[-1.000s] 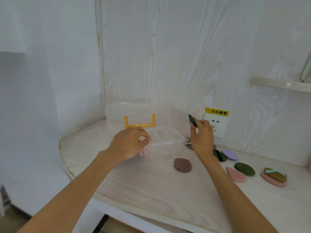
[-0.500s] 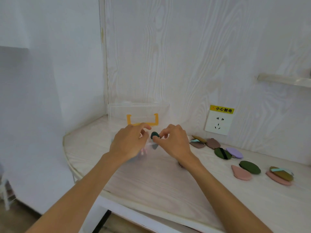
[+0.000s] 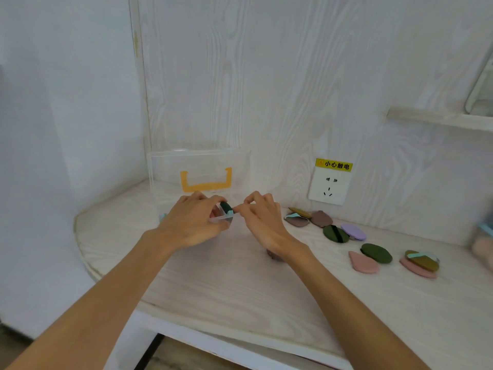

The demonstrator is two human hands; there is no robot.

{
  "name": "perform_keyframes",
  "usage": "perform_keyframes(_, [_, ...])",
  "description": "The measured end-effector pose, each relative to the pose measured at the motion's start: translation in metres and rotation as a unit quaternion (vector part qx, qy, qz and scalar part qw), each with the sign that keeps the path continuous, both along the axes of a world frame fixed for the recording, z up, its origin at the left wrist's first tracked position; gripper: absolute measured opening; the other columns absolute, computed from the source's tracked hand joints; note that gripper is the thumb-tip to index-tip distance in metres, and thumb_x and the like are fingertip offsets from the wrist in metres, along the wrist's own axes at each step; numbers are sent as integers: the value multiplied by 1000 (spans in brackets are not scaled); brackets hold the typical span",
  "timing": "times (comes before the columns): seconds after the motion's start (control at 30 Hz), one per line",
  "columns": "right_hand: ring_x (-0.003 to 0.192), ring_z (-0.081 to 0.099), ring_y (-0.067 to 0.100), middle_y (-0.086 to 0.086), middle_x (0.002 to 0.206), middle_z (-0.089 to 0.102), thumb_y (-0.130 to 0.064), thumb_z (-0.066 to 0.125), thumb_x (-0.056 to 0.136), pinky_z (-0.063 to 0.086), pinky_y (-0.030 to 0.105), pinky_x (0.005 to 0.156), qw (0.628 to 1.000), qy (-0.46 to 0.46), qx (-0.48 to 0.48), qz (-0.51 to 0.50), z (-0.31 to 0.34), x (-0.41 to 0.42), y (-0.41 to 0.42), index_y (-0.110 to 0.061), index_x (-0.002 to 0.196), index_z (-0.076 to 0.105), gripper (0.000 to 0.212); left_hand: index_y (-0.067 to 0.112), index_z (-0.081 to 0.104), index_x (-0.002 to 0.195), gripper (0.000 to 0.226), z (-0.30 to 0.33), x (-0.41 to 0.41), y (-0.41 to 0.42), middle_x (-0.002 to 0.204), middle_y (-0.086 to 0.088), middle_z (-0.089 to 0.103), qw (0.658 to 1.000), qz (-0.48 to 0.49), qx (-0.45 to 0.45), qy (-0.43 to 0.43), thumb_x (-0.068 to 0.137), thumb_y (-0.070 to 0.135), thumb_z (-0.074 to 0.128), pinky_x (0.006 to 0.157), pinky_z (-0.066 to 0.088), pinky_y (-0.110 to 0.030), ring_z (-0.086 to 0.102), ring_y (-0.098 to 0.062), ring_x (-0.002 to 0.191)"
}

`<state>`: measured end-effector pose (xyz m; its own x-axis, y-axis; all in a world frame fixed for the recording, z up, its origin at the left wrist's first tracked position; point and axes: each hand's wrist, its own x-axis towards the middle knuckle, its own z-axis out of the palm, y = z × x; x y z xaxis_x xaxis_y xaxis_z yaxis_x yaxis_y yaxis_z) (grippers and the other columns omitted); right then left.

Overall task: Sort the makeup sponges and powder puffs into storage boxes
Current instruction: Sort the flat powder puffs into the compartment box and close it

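Note:
A clear storage box (image 3: 170, 166) stands at the back left of the table, its lid upright with an orange handle (image 3: 205, 182). My left hand (image 3: 192, 222) grips the box's near wall. A dark green puff (image 3: 226, 207) stands on edge in the box between my hands. My right hand (image 3: 264, 220) pinches the puff's right edge with thumb and forefinger. Several loose puffs lie to the right: brown ones (image 3: 321, 218), a lilac one (image 3: 353, 231), dark green ones (image 3: 376, 252), a pink one (image 3: 363, 262). Another brown puff (image 3: 272, 255) is mostly hidden under my right wrist.
A wall socket (image 3: 329, 186) with a yellow warning label sits behind the puffs. A narrow shelf (image 3: 440, 119) juts from the wall at the upper right. A blurred container (image 3: 482, 244) stands at the right edge. The table's curved front edge (image 3: 88, 263) drops off at the left.
My right hand carried the dark green puff left from near the socket down into the box. My left hand stayed on the box. The camera moved closer.

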<state>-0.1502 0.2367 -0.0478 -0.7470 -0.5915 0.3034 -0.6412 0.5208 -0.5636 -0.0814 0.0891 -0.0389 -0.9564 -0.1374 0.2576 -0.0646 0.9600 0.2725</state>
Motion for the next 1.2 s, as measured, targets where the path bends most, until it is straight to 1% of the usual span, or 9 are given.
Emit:
perform_keyframes(0.13, [100,31,10,-12,102,39,-23,26,98,20,23,88,1000,-2,1,15,0,3,2,-23,111,66,42,37,49,108,43,1,0,-1,111,14,63,999,33,4,-5,86,51,15,91,29,-31,42,-14,102])
perform_keyframes(0.27, [103,32,12,-9,103,40,-23,25,99,23,25,90,998,16,37,45,5,8,4,-23,113,65,42,35,54,106,29,-1,2,0,101,10,68,996,78,3,48,93,53,35,96,35,-35,51,-16,110])
perform_keyframes(0.33, [107,36,12,-7,103,46,-25,29,99,28,27,96,999,-4,-28,45,14,3,12,-30,111,67,40,37,53,98,19,0,2,-2,99,10,67,995,79,50,38,90,51,44,94,39,-36,53,-17,109])
perform_keyframes(0.43, [109,50,24,1,105,62,-25,40,92,40,37,95,979,56,-134,-141,29,-23,44,-24,97,71,31,40,52,92,13,0,2,-3,104,6,65,993,90,74,31,86,50,48,89,41,-36,55,-21,106])
perform_keyframes(0.5, [113,47,30,9,113,61,-24,44,90,37,37,93,952,56,38,-298,30,-38,74,-12,106,65,29,39,52,93,13,0,3,0,106,4,63,993,98,54,44,87,50,47,86,40,-34,55,-23,104])
perform_keyframes(0.57, [122,38,33,14,127,51,-23,45,90,31,40,100,920,-42,213,-327,23,-40,97,-8,120,54,34,38,52,96,14,0,3,2,106,4,63,993,97,48,47,88,48,46,86,39,-34,54,-24,104])
perform_keyframes(0.63, [130,31,34,17,136,39,-19,44,91,26,42,108,906,-110,263,-312,17,-37,104,-9,131,44,42,38,52,97,15,-1,2,-2,108,3,63,993,91,58,38,88,49,46,86,41,-34,54,-24,104])
perform_keyframes(0.9, [125,40,32,17,131,48,-10,41,94,34,35,100,916,-86,205,-333,12,-40,110,-4,127,47,34,35,52,101,12,0,6,3,74,23,53,995,56,64,54,92,41,47,80,35,-29,43,-11,95])
perform_keyframes(1.2, [111,52,34,17,117,56,-9,47,92,49,44,91,911,-47,96,-398,12,-55,119,-1,109,56,20,39,54,101,16,-1,7,1,89,20,63,994,64,76,42,90,47,45,84,43,-33,50,-12,101])
